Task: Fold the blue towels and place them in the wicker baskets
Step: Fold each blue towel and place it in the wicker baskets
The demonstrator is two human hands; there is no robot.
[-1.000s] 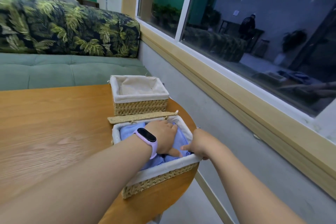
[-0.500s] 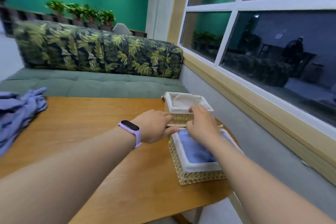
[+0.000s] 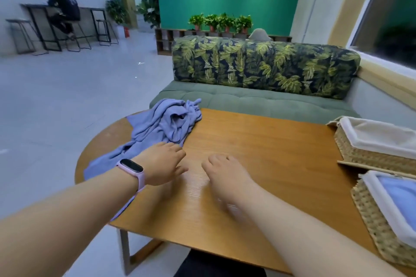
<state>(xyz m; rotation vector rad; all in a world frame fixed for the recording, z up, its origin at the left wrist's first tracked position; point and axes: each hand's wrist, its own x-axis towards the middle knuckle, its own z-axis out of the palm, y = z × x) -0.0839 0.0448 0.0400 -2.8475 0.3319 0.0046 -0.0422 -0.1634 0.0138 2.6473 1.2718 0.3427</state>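
Both hands hover low over the wooden table, palms down, near the middle of the view. The left hand, with a lilac band on its wrist, has its fingers loosely bent; its fingertips touch or nearly touch the near edge of the crumpled blue towel, though whether they pinch the cloth cannot be told. The right hand is just beside it at 3 o'clock, fingers relaxed and a little curled, holding nothing; it is somewhat blurred.

The towel lies in a heap at 11 o'clock from the hands, on the table's far left part, with a flat tail running back toward 8 o'clock under the left forearm and over the table's edge.

At 3 o'clock, well apart from the hands, stand two wicker baskets with white liners. The far basket shows only its liner. The near basket, at 4 o'clock, has a folded blue towel inside it. A thin woven strip lies between the two.

Beyond the table at 12 o'clock is a green sofa with a leaf-print back.
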